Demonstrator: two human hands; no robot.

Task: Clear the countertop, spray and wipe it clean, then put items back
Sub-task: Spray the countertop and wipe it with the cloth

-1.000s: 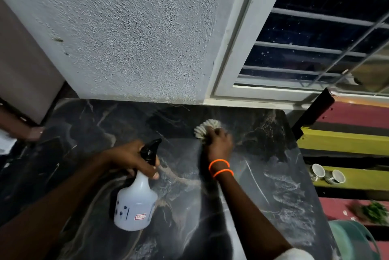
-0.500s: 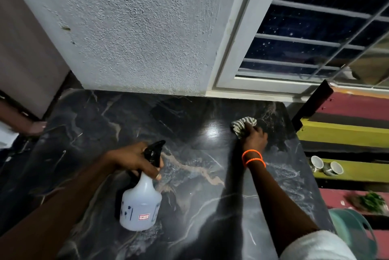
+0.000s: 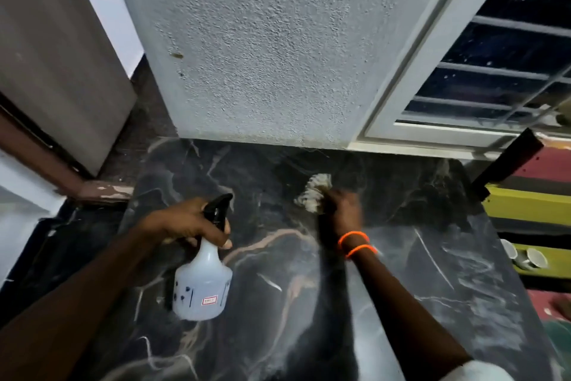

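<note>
Under the right hand (image 3: 341,209), a pale cloth (image 3: 313,192) is gripped and pressed onto the dark marble table (image 3: 448,272); beside it, the left hand (image 3: 188,221) grips a white spray bottle's (image 3: 202,285) neck.

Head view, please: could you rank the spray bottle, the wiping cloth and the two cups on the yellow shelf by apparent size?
1. spray bottle, clearly largest.
2. wiping cloth, partly hidden under the right hand.
3. cups, smallest, though farther away, so true size is unsure.

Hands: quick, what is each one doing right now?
Left hand: closed around the neck of the spray bottle.
Right hand: closed on the cloth, pressing it to the countertop.
</note>
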